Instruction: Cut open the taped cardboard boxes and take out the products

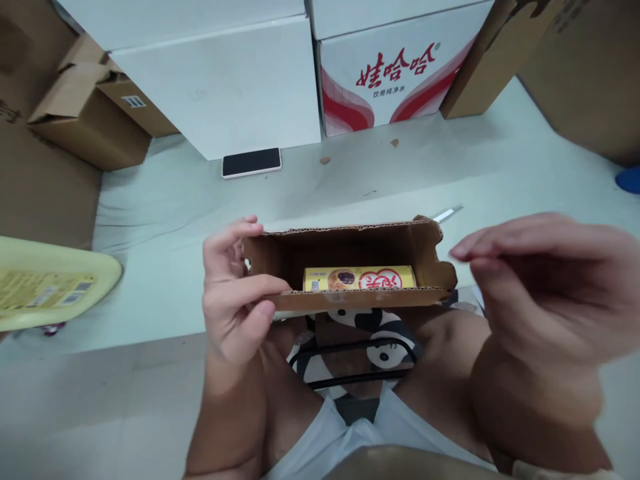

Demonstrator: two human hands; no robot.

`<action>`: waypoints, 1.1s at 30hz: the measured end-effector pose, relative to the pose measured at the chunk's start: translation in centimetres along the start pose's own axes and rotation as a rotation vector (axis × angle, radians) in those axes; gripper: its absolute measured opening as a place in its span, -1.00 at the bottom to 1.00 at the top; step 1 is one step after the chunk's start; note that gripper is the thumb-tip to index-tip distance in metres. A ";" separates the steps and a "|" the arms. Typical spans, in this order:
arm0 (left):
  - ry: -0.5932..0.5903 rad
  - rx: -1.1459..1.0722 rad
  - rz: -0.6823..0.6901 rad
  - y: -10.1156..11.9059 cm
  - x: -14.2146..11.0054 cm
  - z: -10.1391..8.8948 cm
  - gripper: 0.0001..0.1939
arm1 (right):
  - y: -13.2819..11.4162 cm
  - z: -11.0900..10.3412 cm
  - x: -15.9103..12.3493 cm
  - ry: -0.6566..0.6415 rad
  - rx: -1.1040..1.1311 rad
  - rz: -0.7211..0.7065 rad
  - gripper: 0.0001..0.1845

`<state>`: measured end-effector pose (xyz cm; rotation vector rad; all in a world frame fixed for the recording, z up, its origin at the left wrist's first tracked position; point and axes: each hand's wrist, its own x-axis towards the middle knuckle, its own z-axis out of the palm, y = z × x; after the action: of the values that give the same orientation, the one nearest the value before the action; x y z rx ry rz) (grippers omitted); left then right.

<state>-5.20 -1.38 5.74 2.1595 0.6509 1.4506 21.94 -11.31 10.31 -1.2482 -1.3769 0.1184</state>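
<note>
An uncovered cardboard box (360, 301) with ragged upper edges stands in front of me at the table's near edge. Inside it lies a yellow snack packet (333, 278) with red lettering and a picture of a round biscuit. My left hand (235, 287) grips the box's left end, fingers on the rim and thumb on the near wall. To the right of the box, my right hand (550, 280) hangs apart from it, slightly blurred, thumb and fingertips drawn close together. Whether anything small is pinched there is hidden.
A black-screened phone (251, 163) lies before white cartons (215, 87). Behind the box, a blade-like strip (447, 214) rests on the pale tabletop (175, 220). A yellow bottle (55, 283) is at left, brown cartons (90, 113) behind it. A blue object (629, 180) sits far right.
</note>
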 end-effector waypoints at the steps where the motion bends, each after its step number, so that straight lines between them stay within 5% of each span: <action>1: 0.000 0.052 0.041 0.6 0.0 0.2 -0.72 | -0.9 -0.2 0.1 -0.117 -0.039 -0.006 -0.72; 6: 0.080 0.217 0.192 3.1 0.1 1.5 -0.68 | -3.4 -1.4 0.4 -0.480 -0.334 0.067 -0.83; 10: 0.032 0.225 0.222 4.6 0.2 2.2 -0.66 | -3.6 -2.6 -0.2 -0.692 -0.437 0.053 -0.82; 18: 0.094 0.279 0.222 5.3 0.1 2.4 -0.64 | -0.8 -4.8 -0.4 -0.730 -0.502 0.119 -0.66; 24: 0.087 0.208 0.267 3.1 0.6 1.9 -0.59 | 1.7 -3.5 1.0 -0.951 -0.300 0.045 -0.65; 33: 0.068 0.171 0.282 1.7 0.8 2.0 -0.62 | 2.2 -1.9 0.9 -0.978 -0.369 -0.027 -0.68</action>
<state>-2.83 -2.48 6.65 2.4222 0.5258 1.6713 24.92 -10.88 9.84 -1.5537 -2.3277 0.5277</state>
